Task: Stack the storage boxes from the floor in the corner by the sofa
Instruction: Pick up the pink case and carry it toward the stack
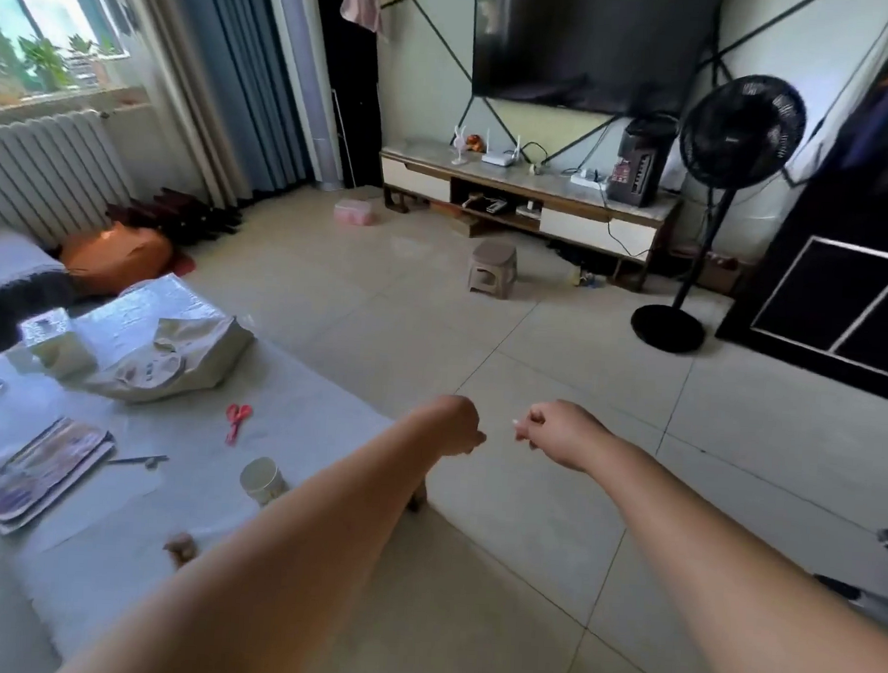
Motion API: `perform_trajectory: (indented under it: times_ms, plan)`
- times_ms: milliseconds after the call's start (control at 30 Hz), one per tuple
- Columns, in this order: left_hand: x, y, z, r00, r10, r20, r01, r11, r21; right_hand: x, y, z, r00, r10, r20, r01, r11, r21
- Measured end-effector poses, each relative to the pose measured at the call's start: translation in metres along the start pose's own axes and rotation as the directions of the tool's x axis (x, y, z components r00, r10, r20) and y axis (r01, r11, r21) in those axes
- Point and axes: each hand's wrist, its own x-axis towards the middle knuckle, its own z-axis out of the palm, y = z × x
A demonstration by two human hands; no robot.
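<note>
A small pink storage box (355,211) sits on the tiled floor far ahead, beside the left end of the TV stand. Both my arms reach forward over the floor. My left hand (455,426) is curled into a loose fist with nothing in it. My right hand (555,430) is also curled shut and holds nothing. The two fists hang close together, well short of the pink box. The sofa (8,262) shows at the far left under a grey cover.
A low table (295,380) at my left carries scissors (237,420), a cup (263,479), a bag (173,358) and magazines. A small stool (493,267) stands mid-floor, a black fan (716,206) at the right, and a TV stand (521,199) by the wall. An orange bag (117,257) lies by the radiator.
</note>
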Motion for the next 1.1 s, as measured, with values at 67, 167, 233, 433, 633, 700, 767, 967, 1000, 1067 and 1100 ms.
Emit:
perform_trajectory:
  times_ms: [67, 167, 233, 433, 633, 700, 767, 967, 1000, 1067, 1100]
  plan:
    - [0.068, 0.019, -0.038, 0.999, 0.040, 0.005, -0.040, 0.999, 0.022, 0.054, 0.020, -0.040, 0.999, 0.042, -0.016, -0.042, 0.999, 0.005]
    - [0.147, 0.042, -0.087, 0.994, 0.102, -0.029, -0.100, 0.993, 0.063, 0.136, 0.044, -0.094, 0.997, 0.045, -0.062, -0.044, 0.999, 0.016]
    - [0.205, 0.043, -0.116, 0.994, 0.089, -0.058, -0.086, 0.995, 0.051, 0.195, 0.058, -0.128, 0.997, 0.029, -0.078, -0.029, 1.000, 0.001]
    - [0.354, -0.025, -0.224, 0.991, -0.079, -0.104, 0.075, 0.996, -0.045, 0.388, 0.038, -0.225, 0.999, -0.027, -0.037, 0.025, 0.998, -0.058]
    - [0.476, -0.151, -0.300, 0.966, -0.257, -0.002, 0.248, 0.935, -0.253, 0.573, -0.046, -0.257, 0.976, -0.181, 0.121, 0.192, 0.978, -0.080]
    - [0.527, -0.197, -0.330, 0.959, -0.283, -0.006, 0.268, 0.914, -0.305, 0.642, -0.078, -0.264, 0.968, -0.214, 0.134, 0.225, 0.972, -0.070]
    - [0.586, -0.242, -0.369, 0.952, -0.304, -0.036, 0.274, 0.899, -0.341, 0.719, -0.113, -0.279, 0.968, -0.216, 0.129, 0.227, 0.971, -0.078]
    - [0.730, -0.338, -0.478, 0.921, -0.371, -0.120, 0.310, 0.883, -0.352, 0.903, -0.194, -0.327, 0.974, -0.202, 0.102, 0.206, 0.978, -0.035]
    - [0.750, -0.350, -0.493, 0.924, -0.358, -0.133, 0.298, 0.894, -0.335, 0.925, -0.204, -0.333, 0.974, -0.203, 0.098, 0.205, 0.979, -0.010]
    - [0.806, -0.384, -0.529, 0.927, -0.347, -0.142, 0.300, 0.914, -0.275, 0.994, -0.228, -0.341, 0.976, -0.195, 0.094, 0.195, 0.981, 0.010]
    - [0.834, -0.401, -0.546, 0.929, -0.341, -0.143, 0.304, 0.924, -0.232, 1.026, -0.240, -0.347, 0.975, -0.196, 0.101, 0.197, 0.980, 0.001]
